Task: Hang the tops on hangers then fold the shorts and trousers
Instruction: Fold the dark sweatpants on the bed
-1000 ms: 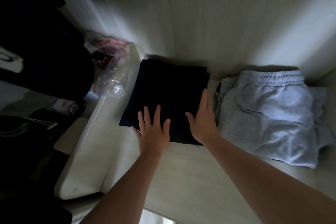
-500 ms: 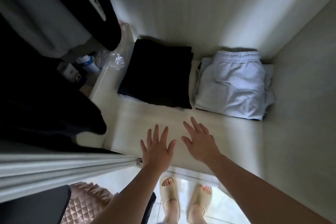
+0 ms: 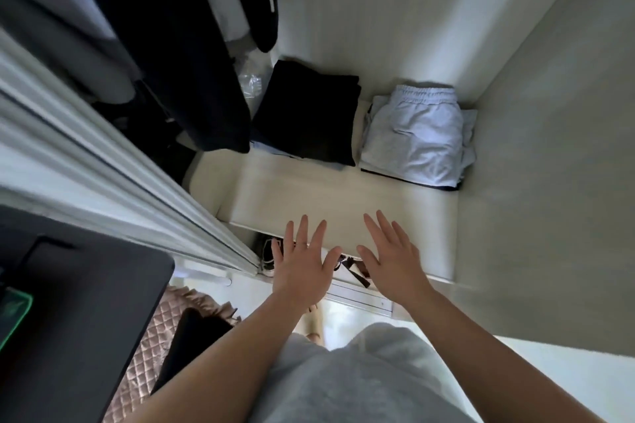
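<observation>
Both hands are empty, with the fingers straight and spread wide. The left hand [image 3: 302, 271] and right hand [image 3: 391, 261] hover side by side over the front edge of the wardrobe shelf [image 3: 326, 196], and I cannot tell whether they touch it.

The likeliest trouble lies beyond the left hand. The hanging dark tops [image 3: 171, 45] drape down onto the left edge of the folded black trousers [image 3: 305, 113], so any swing of them could drag the top fold askew. That pile also sits on a paler layer that pokes out in front, and it may slide. Beyond the right hand, the folded grey shorts [image 3: 415, 134] are crowded against the side wall [image 3: 549, 182]. Looser layers bulge out on that side, so the stack could slump if it is nudged.

To the left of the left hand, the sliding door [image 3: 120, 175] narrows the opening. A dark desk [image 3: 68, 319] and a quilted pink fabric [image 3: 147, 354] lie nearer the body on that side. A crumpled plastic bag [image 3: 251, 82] sits far back, beside the trousers. Under the shelf edge, a shoe [image 3: 268, 254] shows by the left hand and a dark strap [image 3: 354, 268] shows between the hands.
</observation>
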Demonstrator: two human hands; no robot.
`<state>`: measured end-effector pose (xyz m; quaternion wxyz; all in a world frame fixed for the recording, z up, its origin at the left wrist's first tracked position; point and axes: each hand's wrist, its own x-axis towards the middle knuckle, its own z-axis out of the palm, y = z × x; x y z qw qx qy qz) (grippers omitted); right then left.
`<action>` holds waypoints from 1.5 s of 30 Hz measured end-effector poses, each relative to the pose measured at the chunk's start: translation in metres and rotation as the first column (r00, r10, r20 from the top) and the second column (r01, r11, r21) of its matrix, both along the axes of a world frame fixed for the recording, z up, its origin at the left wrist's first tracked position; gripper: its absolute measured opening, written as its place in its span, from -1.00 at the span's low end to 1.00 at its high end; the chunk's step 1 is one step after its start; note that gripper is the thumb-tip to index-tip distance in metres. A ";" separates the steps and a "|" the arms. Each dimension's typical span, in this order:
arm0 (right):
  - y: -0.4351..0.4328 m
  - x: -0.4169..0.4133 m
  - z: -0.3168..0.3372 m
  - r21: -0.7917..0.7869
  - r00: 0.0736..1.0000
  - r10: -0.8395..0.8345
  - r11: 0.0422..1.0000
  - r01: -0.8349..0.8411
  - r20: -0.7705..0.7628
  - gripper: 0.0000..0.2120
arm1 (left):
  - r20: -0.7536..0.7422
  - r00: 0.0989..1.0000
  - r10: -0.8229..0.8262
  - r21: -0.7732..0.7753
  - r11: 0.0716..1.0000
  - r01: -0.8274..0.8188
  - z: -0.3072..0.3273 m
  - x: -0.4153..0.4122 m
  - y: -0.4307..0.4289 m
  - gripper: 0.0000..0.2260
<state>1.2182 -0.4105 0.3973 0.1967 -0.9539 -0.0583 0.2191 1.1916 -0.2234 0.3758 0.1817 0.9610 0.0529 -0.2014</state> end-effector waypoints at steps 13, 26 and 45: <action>-0.029 -0.096 0.052 0.285 0.966 0.246 0.923 -0.258 0.078 -0.44 | 0.233 0.939 0.252 -0.060 0.968 -0.244 0.059 -0.151 -0.035 -0.42; 0.016 -0.212 0.046 0.518 0.777 0.626 0.686 -0.511 -0.062 -0.47 | 0.085 0.600 0.795 -0.260 0.599 -0.757 0.034 -0.360 -0.044 -0.51; 0.172 -0.321 -0.018 0.502 0.646 0.594 0.790 -0.353 -0.481 -0.31 | -0.264 -0.501 0.824 -0.579 -0.551 -0.601 0.020 -0.559 0.026 -0.50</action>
